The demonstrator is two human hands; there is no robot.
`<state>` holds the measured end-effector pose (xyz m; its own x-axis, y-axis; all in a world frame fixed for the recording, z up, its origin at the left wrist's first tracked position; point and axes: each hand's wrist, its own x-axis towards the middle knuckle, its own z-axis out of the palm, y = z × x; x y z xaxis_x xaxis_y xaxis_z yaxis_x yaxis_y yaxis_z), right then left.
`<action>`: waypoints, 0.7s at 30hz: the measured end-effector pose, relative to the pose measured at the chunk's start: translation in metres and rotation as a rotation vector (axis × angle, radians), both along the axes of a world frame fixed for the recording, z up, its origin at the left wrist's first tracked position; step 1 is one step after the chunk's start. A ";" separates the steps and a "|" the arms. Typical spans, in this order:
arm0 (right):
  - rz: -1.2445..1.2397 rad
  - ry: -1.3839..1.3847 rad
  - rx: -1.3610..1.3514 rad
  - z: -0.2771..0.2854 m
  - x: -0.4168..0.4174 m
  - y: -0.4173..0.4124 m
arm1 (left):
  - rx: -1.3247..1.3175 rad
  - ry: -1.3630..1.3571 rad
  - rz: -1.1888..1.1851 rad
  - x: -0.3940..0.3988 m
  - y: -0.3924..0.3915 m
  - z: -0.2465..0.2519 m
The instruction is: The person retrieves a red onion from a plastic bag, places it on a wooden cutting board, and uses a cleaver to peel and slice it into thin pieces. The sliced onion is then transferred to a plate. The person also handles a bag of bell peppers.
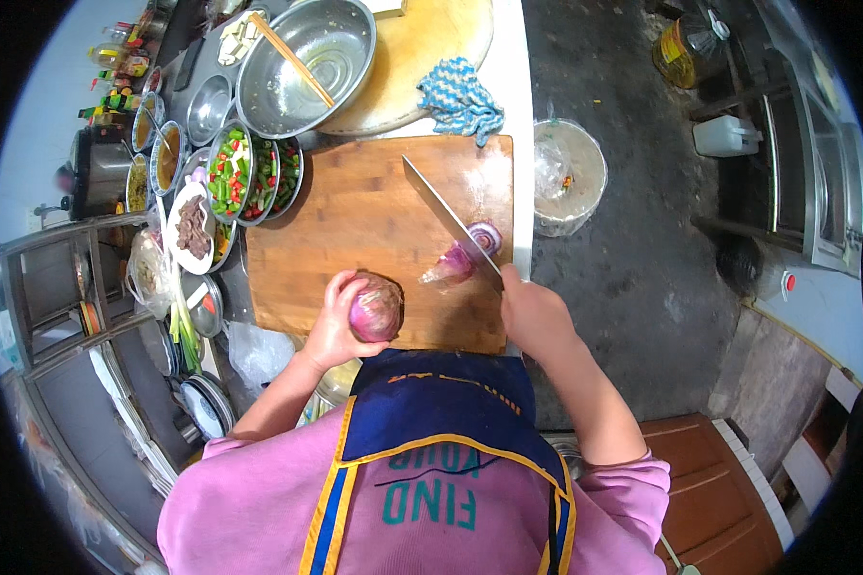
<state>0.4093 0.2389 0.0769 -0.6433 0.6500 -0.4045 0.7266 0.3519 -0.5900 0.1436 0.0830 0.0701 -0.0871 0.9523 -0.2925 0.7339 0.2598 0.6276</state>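
A red onion (375, 307) rests in my left hand (334, 323), whose fingers curl round its left side, over the front edge of a wooden cutting board (331, 215). My right hand (538, 313) grips the handle of a kitchen knife (442, 214), its blade slanting up and to the left across the board. Beside and partly under the blade lie a cut onion end with rings (486, 237) and a piece of purple onion skin (449, 266). The knife hides part of these pieces. Blade and whole onion are apart.
Behind the board stand a large steel bowl (259, 97) with chopsticks, a round board (431, 29) and a blue-white cloth (460, 97). At left are bowls of chopped peppers (229, 176) and a plate of sliced meat (193, 228). A lined waste bin (582, 176) stands right of the counter.
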 end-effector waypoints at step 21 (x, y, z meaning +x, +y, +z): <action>0.083 0.098 0.084 0.056 0.037 -0.034 | 0.124 -0.416 0.124 0.049 0.044 -0.080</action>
